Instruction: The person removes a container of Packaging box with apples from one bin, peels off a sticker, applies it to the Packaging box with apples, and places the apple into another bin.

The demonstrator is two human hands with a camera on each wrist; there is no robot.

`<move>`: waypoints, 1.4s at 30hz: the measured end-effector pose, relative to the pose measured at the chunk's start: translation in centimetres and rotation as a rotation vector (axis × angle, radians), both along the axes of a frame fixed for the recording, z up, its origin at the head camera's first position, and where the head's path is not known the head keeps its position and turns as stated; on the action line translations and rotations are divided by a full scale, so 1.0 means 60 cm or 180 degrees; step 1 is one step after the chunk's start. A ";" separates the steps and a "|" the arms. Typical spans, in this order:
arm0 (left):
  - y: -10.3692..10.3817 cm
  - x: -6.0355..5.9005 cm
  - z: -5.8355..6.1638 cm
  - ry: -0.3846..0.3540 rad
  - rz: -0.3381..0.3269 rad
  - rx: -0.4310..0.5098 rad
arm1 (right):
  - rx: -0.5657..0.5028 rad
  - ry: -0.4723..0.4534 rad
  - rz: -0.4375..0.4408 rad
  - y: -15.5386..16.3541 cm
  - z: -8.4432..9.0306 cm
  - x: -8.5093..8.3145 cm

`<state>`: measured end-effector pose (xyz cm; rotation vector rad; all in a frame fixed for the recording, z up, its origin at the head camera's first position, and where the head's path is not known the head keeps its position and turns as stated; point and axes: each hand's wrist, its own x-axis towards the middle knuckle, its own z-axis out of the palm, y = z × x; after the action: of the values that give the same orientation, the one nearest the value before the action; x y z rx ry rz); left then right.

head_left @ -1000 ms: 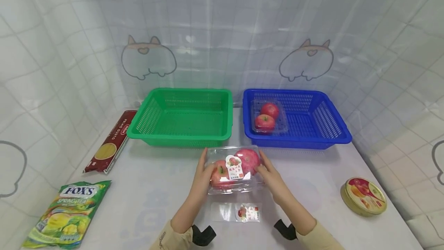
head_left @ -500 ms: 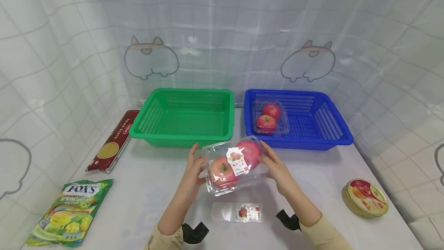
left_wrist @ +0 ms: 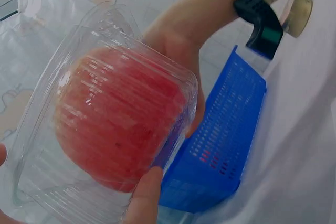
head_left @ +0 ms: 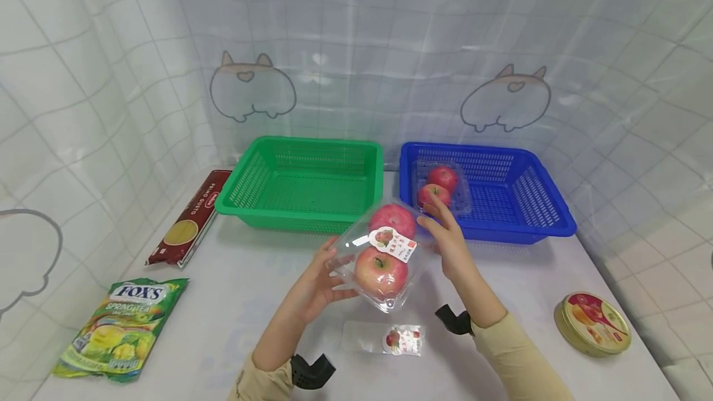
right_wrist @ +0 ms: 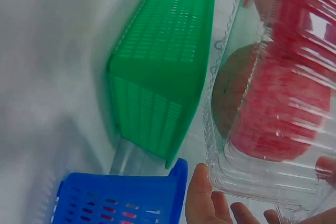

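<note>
A clear plastic box of two red apples [head_left: 384,252] with a fruit label is held up above the table between both hands. My left hand [head_left: 319,277] grips its near left end, fingers curled round the edge [left_wrist: 144,198]. My right hand [head_left: 448,243] holds the far right side, fingers against the plastic [right_wrist: 202,198]. The box [left_wrist: 110,124] is tilted, one apple toward the baskets. A second clear box with two apples [head_left: 440,187] lies in the blue basket [head_left: 551,218]. The green basket [head_left: 303,178] stands left of it and holds nothing.
A loose clear strip with a fruit label [head_left: 384,339] lies on the white table below the hands. A dark red spaghetti pack [head_left: 189,218] and a green Fox's candy bag [head_left: 122,327] lie at the left. A round tin [head_left: 593,323] sits at the right.
Both hands lifted the apple box off the table and turned it, so it now points toward the baskets instead of lying crosswise. The head view shifted slightly.
</note>
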<state>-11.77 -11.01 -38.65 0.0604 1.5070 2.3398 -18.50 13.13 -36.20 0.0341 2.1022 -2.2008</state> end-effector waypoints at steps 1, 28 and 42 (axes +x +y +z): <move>0.001 0.000 0.000 -0.0003 -0.0018 0.0008 | -0.0036 0.0003 -0.0008 -0.001 0.000 -0.003; -0.007 -0.027 0.016 0.0399 0.0793 0.0275 | 0.0137 0.0317 0.0349 -0.053 0.029 -0.008; -0.014 -0.076 0.023 0.0423 0.1218 0.0175 | -0.0185 0.0079 0.0612 -0.120 0.022 0.002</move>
<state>-16.30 -11.85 -37.24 -0.0664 1.6367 2.7243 -18.38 5.96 -34.88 -0.1923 1.9609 -2.1574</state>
